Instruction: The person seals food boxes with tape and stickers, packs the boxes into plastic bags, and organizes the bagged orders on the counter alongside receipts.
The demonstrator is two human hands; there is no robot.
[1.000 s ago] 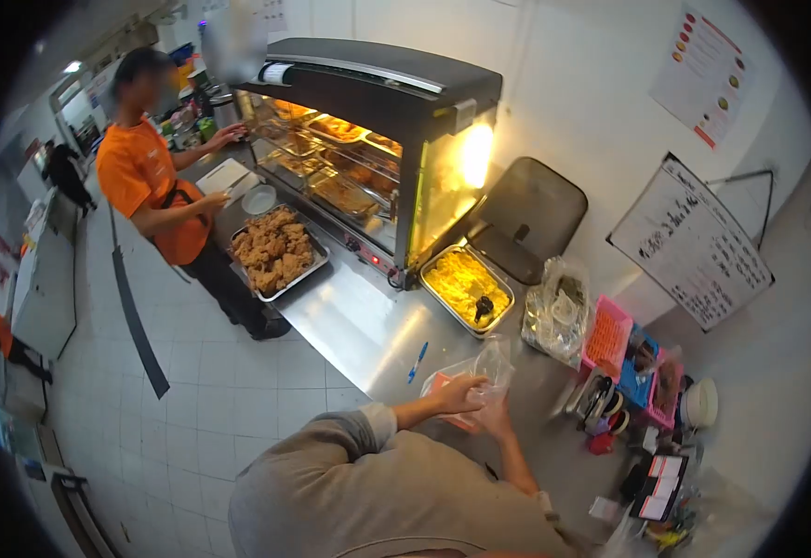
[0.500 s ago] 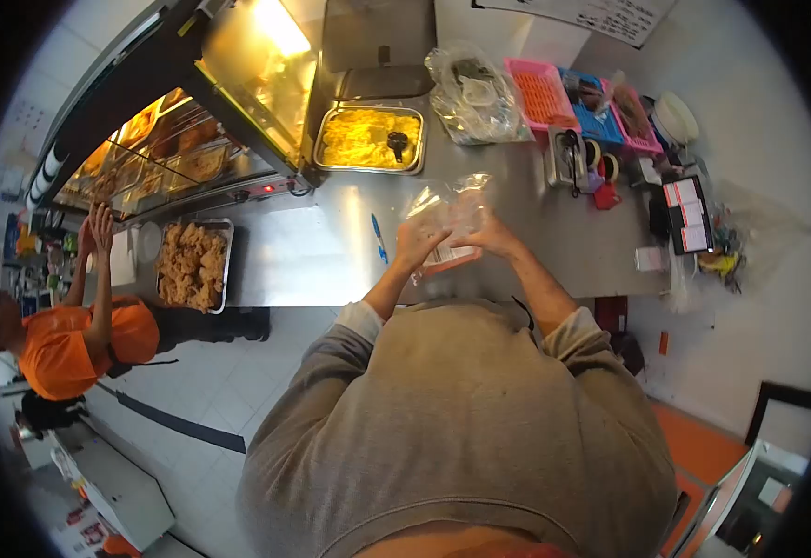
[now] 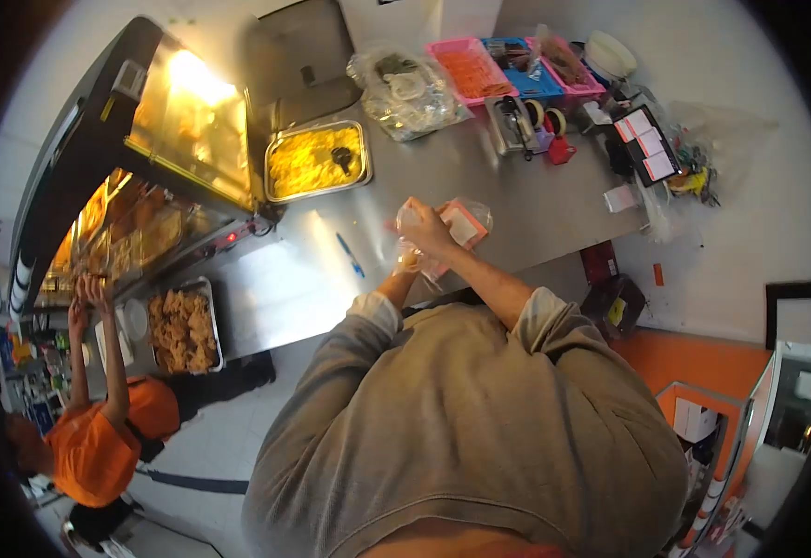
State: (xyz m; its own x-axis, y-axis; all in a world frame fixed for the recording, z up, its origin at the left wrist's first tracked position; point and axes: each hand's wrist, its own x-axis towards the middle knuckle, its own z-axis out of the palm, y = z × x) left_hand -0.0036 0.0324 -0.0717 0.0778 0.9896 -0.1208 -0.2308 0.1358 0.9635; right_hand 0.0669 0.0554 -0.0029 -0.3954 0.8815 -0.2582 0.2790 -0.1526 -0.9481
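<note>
A clear plastic bag (image 3: 483, 216) with an orange-and-white printed label (image 3: 464, 226) is between my hands, above the steel counter near its front edge. My right hand (image 3: 431, 230) reaches across to the left, its fingers closed on the bag. Lower and partly beneath it, my left hand (image 3: 408, 259) grips the bag; clear film and the right hand cover most of its fingers. To the left of my hands, a blue pen (image 3: 350, 256) lies on the counter.
Behind stand a tray of yellow food (image 3: 308, 160), plastic bags (image 3: 415, 102) and coloured baskets (image 3: 469, 70). A lit display cabinet (image 3: 182, 139) is at left, with a tray of fried chicken (image 3: 182, 330) before it. A co-worker in orange (image 3: 99, 451) reaches toward the cabinet.
My right hand has moved left across the bag, over my left hand. The bag has turned and its label now faces up at the right. My view has swung to the right.
</note>
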